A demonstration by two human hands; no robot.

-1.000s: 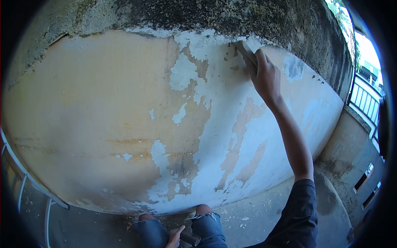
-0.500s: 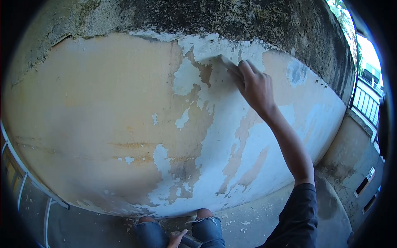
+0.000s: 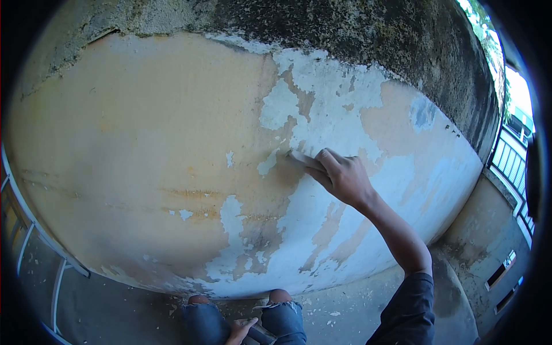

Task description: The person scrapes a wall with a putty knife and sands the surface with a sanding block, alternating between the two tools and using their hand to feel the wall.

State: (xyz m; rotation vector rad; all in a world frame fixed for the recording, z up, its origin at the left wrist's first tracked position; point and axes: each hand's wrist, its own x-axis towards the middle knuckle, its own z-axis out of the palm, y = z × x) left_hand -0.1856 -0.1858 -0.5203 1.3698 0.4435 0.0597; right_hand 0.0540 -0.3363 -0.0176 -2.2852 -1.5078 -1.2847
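Observation:
My right hand (image 3: 345, 178) is closed around a flat grey scraper (image 3: 302, 160). Its blade end meets the wall (image 3: 172, 115) beside a small pale patch, at the border between beige paint and whitish exposed surface. Low in the view, between my knees, my left hand (image 3: 241, 330) has its fingers together next to a dark grey object (image 3: 262, 334). Most of those fingers are hidden, and what they hold, if anything, I cannot make out.
Rough, blackened masonry (image 3: 345, 31) runs above the painted area. Paint flakes (image 3: 335, 314) lie on the grey floor (image 3: 356, 305). A white metal frame (image 3: 57, 293) stands at lower left. On the right are a low side wall (image 3: 480, 230) and a railing (image 3: 512, 152).
My right hand has moved the scraper down and slightly left across the wall, from near the masonry edge to mid-wall. The camera view has shifted slightly. My left hand stays between my knees.

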